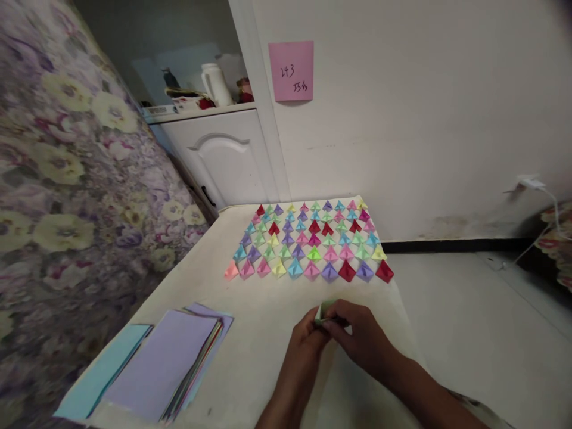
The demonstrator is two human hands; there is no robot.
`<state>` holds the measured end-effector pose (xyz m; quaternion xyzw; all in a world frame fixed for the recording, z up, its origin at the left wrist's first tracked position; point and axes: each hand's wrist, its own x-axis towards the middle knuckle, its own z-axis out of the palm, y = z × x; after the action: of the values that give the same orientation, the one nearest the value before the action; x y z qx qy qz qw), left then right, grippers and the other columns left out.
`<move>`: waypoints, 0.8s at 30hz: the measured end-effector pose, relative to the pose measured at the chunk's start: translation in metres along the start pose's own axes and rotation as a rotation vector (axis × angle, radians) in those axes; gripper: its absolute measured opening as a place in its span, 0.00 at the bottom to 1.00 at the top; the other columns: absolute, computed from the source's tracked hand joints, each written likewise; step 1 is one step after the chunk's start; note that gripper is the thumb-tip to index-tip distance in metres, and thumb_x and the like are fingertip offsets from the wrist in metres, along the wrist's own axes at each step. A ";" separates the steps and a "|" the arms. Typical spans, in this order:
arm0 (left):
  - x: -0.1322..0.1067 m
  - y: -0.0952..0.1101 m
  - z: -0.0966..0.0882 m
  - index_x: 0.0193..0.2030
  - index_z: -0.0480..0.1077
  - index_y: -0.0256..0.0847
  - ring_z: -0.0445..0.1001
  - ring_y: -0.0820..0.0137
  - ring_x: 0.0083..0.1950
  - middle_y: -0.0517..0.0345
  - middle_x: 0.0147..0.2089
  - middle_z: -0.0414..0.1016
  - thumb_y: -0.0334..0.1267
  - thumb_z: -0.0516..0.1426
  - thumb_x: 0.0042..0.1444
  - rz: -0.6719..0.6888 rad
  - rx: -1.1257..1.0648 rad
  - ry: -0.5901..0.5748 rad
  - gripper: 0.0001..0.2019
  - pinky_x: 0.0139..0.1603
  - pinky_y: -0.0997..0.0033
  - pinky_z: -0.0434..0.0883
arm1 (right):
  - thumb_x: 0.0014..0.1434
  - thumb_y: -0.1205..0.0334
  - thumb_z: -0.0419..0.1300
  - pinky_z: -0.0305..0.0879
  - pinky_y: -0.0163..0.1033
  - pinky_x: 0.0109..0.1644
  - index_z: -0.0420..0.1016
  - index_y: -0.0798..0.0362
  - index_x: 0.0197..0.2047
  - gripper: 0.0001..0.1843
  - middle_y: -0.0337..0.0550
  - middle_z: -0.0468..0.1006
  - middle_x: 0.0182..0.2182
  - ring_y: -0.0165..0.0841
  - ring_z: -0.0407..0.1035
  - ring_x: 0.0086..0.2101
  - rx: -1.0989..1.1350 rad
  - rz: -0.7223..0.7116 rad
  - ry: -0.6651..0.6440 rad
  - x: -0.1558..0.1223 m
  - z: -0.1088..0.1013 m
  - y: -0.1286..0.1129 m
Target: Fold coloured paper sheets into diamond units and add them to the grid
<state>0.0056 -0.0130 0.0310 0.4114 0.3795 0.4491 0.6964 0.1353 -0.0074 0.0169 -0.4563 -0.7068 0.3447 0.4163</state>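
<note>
Between both hands is a small piece of folded pale green paper (328,307), held above the near part of the table. My left hand (308,336) is closed on its left side. From the right, my right hand (360,333) pinches the same paper with thumb and fingers. The fingers hide much of the paper's lower part. Beyond the hands, several rows of small folded paper pieces (330,271) in pink, purple, blue, yellow, green and red stand on the white table (268,310).
A stack of coloured paper sheets (165,357), purple on top, lies at the front left beside light blue sheets (107,369). A flowered curtain (89,179) hangs along the left. Behind stand a white cabinet (223,155) and a wall with a pink note (292,71).
</note>
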 end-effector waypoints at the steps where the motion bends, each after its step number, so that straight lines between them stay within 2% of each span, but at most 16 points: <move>1: 0.000 0.002 0.001 0.48 0.71 0.36 0.71 0.61 0.46 0.50 0.42 0.76 0.26 0.54 0.46 -0.009 -0.035 -0.014 0.20 0.48 0.65 0.65 | 0.54 0.69 0.54 0.60 0.32 0.31 0.68 0.52 0.29 0.05 0.36 0.70 0.25 0.28 0.64 0.26 -0.017 0.002 0.011 0.000 0.000 0.001; 6: -0.002 0.009 0.005 0.49 0.70 0.35 0.71 0.59 0.48 0.47 0.44 0.75 0.27 0.56 0.46 -0.011 -0.183 -0.069 0.20 0.51 0.62 0.64 | 0.55 0.70 0.53 0.61 0.33 0.31 0.65 0.53 0.27 0.07 0.38 0.68 0.28 0.28 0.63 0.28 -0.024 -0.044 0.052 0.002 -0.002 0.002; 9: -0.002 0.007 0.003 0.49 0.70 0.35 0.70 0.58 0.50 0.46 0.46 0.74 0.31 0.59 0.47 -0.002 -0.251 -0.098 0.20 0.54 0.60 0.62 | 0.54 0.72 0.53 0.61 0.32 0.31 0.65 0.53 0.27 0.07 0.40 0.67 0.31 0.28 0.63 0.29 -0.019 -0.061 0.071 0.003 -0.003 0.001; 11: -0.001 0.002 0.001 0.48 0.70 0.34 0.70 0.58 0.50 0.44 0.47 0.73 0.37 0.59 0.50 0.005 -0.302 -0.078 0.18 0.54 0.59 0.62 | 0.54 0.73 0.53 0.60 0.32 0.31 0.65 0.53 0.27 0.07 0.39 0.67 0.31 0.28 0.63 0.29 -0.028 -0.058 0.066 0.003 -0.004 0.001; 14: 0.002 -0.007 -0.004 0.43 0.72 0.32 0.71 0.60 0.48 0.43 0.45 0.74 0.46 0.53 0.56 -0.049 -0.386 0.010 0.18 0.54 0.59 0.63 | 0.54 0.73 0.53 0.60 0.32 0.30 0.64 0.53 0.26 0.08 0.38 0.67 0.29 0.28 0.62 0.28 -0.041 -0.051 0.047 0.002 -0.004 0.001; 16: 0.004 -0.012 -0.006 0.41 0.72 0.32 0.71 0.61 0.47 0.43 0.43 0.75 0.45 0.52 0.57 -0.073 -0.406 0.037 0.17 0.53 0.60 0.63 | 0.54 0.73 0.53 0.59 0.32 0.30 0.64 0.53 0.26 0.08 0.37 0.66 0.27 0.27 0.62 0.27 -0.041 -0.047 0.035 0.001 -0.005 0.001; 24: 0.005 -0.014 -0.008 0.44 0.72 0.34 0.72 0.61 0.45 0.44 0.43 0.75 0.41 0.55 0.55 -0.033 -0.282 -0.004 0.14 0.48 0.64 0.65 | 0.53 0.73 0.53 0.59 0.32 0.30 0.66 0.53 0.29 0.06 0.36 0.66 0.27 0.27 0.62 0.27 -0.011 -0.048 0.016 0.001 -0.004 0.000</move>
<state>0.0047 -0.0102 0.0148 0.3038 0.3181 0.4857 0.7554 0.1390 -0.0057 0.0188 -0.4442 -0.7163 0.3270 0.4275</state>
